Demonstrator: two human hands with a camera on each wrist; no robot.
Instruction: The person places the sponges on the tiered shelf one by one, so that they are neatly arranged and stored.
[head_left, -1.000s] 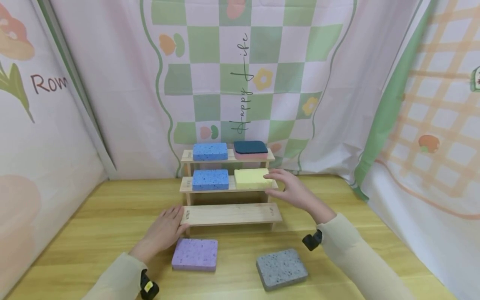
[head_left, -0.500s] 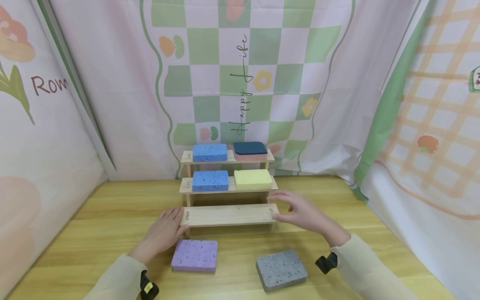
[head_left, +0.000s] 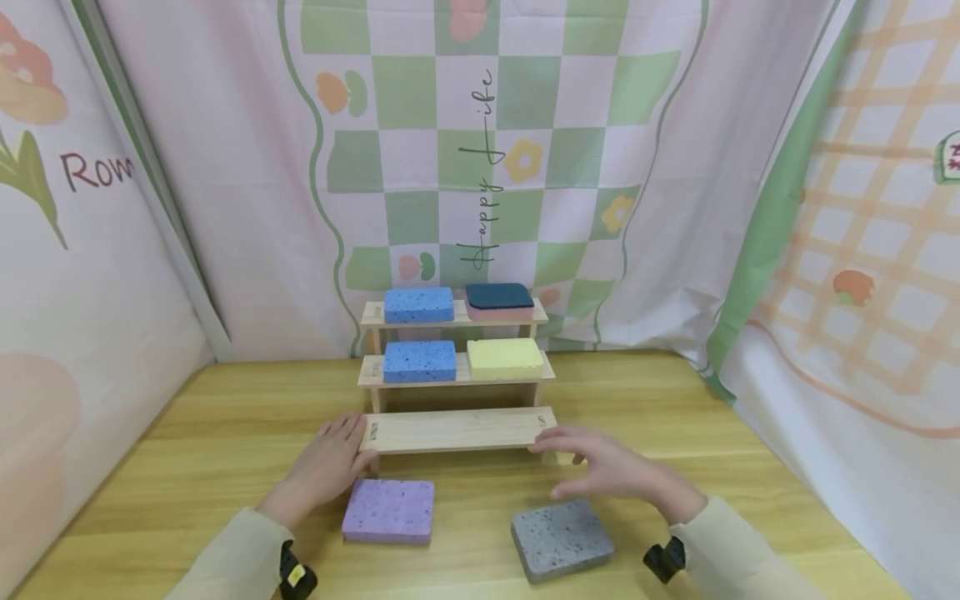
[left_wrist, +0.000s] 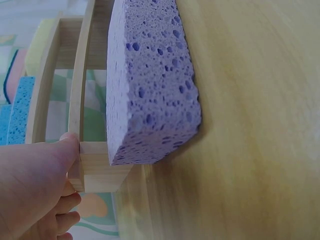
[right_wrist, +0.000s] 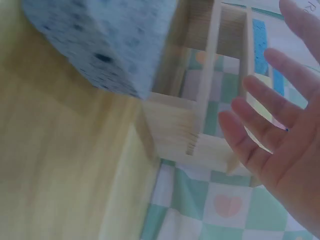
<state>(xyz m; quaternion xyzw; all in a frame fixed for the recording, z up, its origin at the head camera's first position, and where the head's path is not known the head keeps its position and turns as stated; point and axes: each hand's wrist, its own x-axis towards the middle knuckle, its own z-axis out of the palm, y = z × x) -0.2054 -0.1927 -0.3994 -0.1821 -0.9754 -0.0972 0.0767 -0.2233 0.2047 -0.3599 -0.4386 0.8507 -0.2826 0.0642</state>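
Observation:
A three-step wooden display stand (head_left: pixel 457 432) stands on the table. My left hand (head_left: pixel 322 462) holds the left end of its lowest step, with the thumb (left_wrist: pixel 67 145) at the front edge and the other fingers bent beside the end. A purple sponge (head_left: pixel 388 511) lies just in front of that hand. My right hand (head_left: pixel 611 467), fingers spread and holding nothing, hovers by the step's right end, just behind and above a grey speckled sponge (head_left: pixel 562 540). In the right wrist view, the fingers (right_wrist: pixel 272 100) are apart from that sponge.
The middle step carries a blue sponge (head_left: pixel 420 361) and a yellow sponge (head_left: pixel 505 358). On the top step sit another blue sponge (head_left: pixel 418 305) and a pink sponge with a dark green scouring top (head_left: pixel 499 300). Printed curtains (head_left: pixel 247 208) enclose the wooden table (head_left: pixel 247 400).
My right hand has left the yellow sponge and come down and toward me, to near the grey sponge. My left hand stays on the stand; the sponges have not moved.

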